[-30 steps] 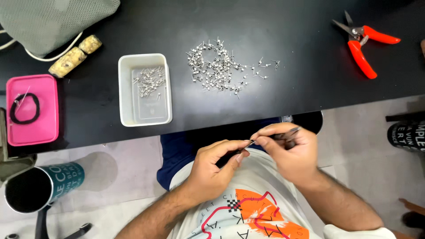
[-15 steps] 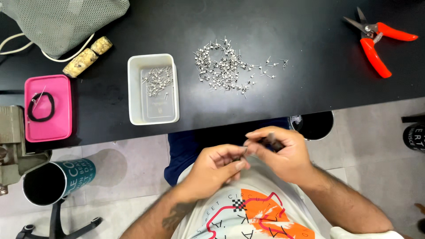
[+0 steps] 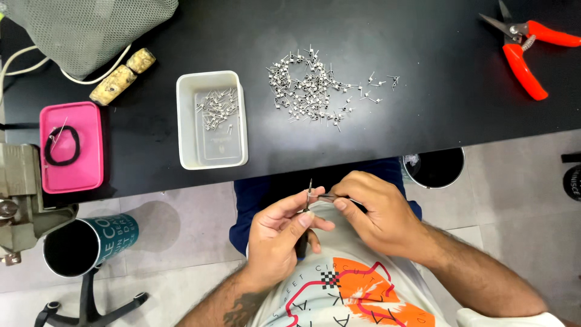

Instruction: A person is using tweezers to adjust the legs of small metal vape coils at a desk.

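Item: small metal pin, held near, below the worktop edge. My left hand pinches it; right hand clenches a thin tool. I'd keep both steady.

A black table fills the upper part of the frame. At the upper left lies a grey mesh bag with a pale cord beside it, and two cork-like blocks just below. At the left edge sits a pink box bearing a black loop. At the upper right lie red-handled cutters. Below the table's left end stand a grey vise and a teal tube. A dark round bin shows under the table edge, right of centre.
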